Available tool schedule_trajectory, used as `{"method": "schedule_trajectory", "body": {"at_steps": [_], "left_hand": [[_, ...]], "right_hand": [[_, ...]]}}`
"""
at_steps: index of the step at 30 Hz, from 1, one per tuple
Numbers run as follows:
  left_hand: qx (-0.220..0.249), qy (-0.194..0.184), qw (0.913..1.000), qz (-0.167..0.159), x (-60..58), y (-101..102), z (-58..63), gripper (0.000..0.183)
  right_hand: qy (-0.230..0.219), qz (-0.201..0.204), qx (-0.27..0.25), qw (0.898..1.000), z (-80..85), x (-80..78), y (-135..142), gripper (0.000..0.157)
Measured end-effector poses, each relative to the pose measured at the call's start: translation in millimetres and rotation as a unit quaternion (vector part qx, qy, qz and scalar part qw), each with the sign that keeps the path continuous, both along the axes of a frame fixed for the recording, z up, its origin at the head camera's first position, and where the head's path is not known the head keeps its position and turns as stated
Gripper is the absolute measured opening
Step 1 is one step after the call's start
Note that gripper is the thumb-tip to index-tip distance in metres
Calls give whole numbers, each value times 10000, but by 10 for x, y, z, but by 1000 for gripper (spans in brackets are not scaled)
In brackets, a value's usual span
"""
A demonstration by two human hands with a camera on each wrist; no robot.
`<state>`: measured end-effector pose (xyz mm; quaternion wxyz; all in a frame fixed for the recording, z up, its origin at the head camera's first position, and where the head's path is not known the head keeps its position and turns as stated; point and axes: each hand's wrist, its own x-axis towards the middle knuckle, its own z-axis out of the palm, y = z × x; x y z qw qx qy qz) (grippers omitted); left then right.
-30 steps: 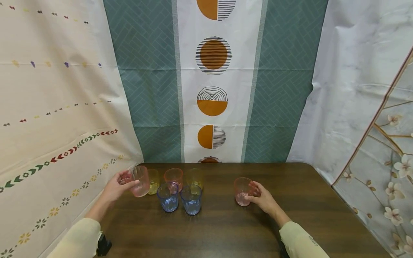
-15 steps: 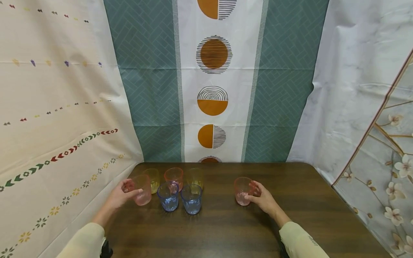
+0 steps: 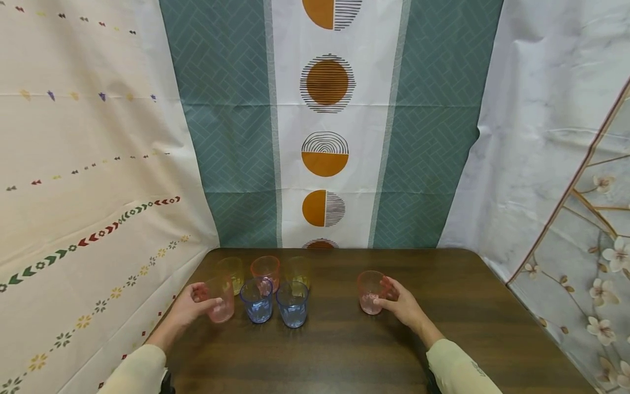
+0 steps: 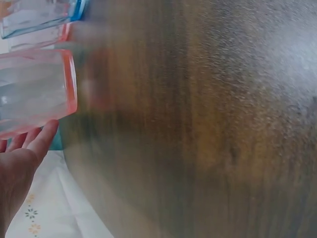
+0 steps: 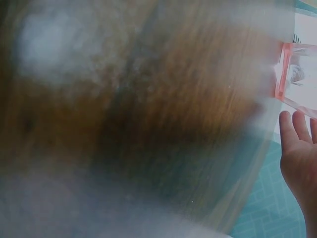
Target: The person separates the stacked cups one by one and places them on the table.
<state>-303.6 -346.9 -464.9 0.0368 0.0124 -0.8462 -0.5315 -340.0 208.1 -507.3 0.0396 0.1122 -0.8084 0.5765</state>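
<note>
My left hand (image 3: 191, 305) holds a clear pink tumbler (image 3: 223, 307) by its left side, thumb in front, just left of the grouped tumblers. In the left wrist view that tumbler (image 4: 34, 87) shows its red-tinted base edge, with the fingers (image 4: 43, 141) along its side. On the right, my right hand (image 3: 402, 307) grips another pink tumbler (image 3: 368, 298), upright at the table. The right wrist view catches only part of this tumbler (image 5: 302, 69) above the fingertips (image 5: 286, 119). Two blue tumblers, a front-left one (image 3: 257, 307) and one beside it (image 3: 292, 314), stand between the hands.
Behind the blue tumblers stand a red-pink tumbler (image 3: 264, 267) and two yellow ones, one at left (image 3: 235, 269) and one at right (image 3: 300, 268). They sit on a dark wooden table (image 3: 334, 350). A patterned cloth (image 3: 98, 219) hangs along the left edge.
My left hand has lowered the pink tumbler toward the table, bringing it nearer and slightly right, in front of the left yellow tumbler. My right hand has stayed put.
</note>
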Motion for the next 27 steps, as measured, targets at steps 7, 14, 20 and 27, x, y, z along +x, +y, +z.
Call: {"method": "schedule_trajectory", "body": {"at_steps": [7, 14, 20, 27], "left_hand": [[-56, -33, 10000, 47, -15, -32, -96, 86], [-212, 72, 9997, -7, 14, -22, -106, 88], [-358, 117, 9993, 29, 15, -21, -142, 86], [-447, 79, 9990, 35, 20, -17, -138, 90]], "right_hand": [[53, -86, 53, 9999, 31, 25, -14, 76], [13, -31, 10, 10000, 32, 20, -18, 75], [16, -20, -82, 10000, 9, 7, -30, 74], [30, -181, -78, 9998, 64, 26, -70, 76]]}}
